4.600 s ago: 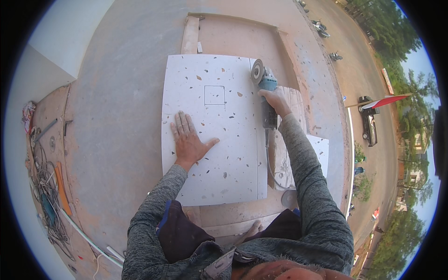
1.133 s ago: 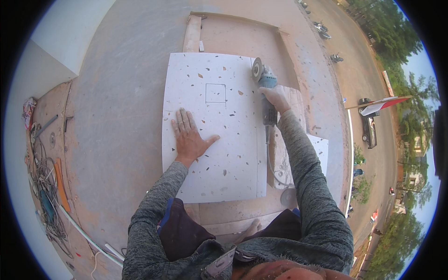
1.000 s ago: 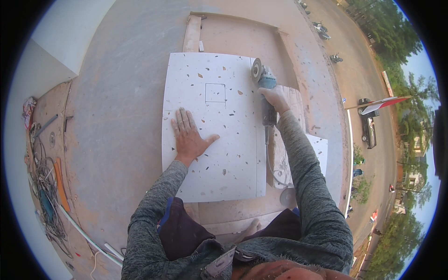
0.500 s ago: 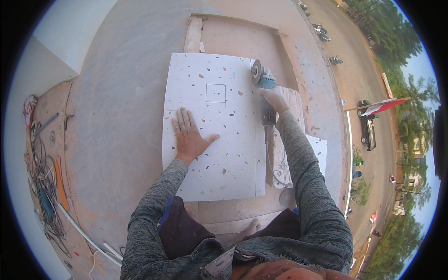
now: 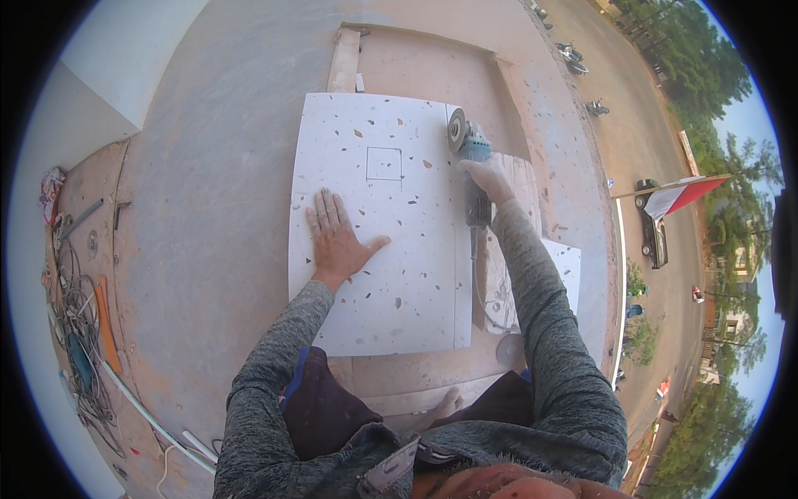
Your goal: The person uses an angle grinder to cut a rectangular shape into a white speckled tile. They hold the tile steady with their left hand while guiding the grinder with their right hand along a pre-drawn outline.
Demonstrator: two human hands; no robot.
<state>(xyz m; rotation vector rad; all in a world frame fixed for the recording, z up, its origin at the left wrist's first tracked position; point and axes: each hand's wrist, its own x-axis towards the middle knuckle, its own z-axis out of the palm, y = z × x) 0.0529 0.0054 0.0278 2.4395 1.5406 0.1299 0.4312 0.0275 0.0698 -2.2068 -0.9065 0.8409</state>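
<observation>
Two bare hands work over one large white tile flecked with brown and grey chips, which lies flat in the middle of the floor, its near edge just beyond the person's knees. The left hand is open and holds nothing; its palm lies flat on the tile near the left edge, fingers pointing to the far edge and thumb spread toward the right. The right hand is closed around the body of a teal and black grinder, which runs along the tile's right edge. Its round disc stands upright by the far right corner, over a thin line drawn parallel to that edge; whether disc and tile touch, I cannot tell. The grinder's cord trails toward the near right corner. A small square outline is drawn on the tile between the left hand and the far edge. Just beside the tile's right edge lies a dusty block, with a smaller white piece farther right. Along the floor's left edge sit tangled cables and an orange strip; beyond its right edge are a red and white flag and a dark car.
</observation>
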